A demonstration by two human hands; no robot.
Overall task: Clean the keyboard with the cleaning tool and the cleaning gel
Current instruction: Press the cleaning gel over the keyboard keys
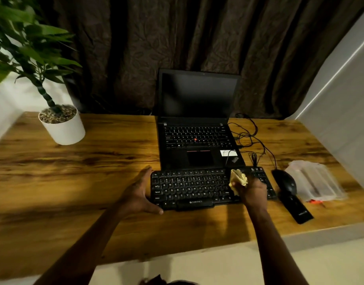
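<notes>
So we braced the keyboard [197, 188] with our spread left hand [139, 192] against sliding; our right hand [252, 189] pinched the gel [238, 178] over its right keys, likely for dabbing.

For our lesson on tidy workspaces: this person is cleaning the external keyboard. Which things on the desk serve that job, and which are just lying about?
In the job: keyboard; cleaning gel, gripped by the right hand; left hand, braced against the keyboard's left end.

Lying about: laptop; mouse; cables; potted plant; clear plastic case and flat black item by the mouse, purpose unclear.
</notes>
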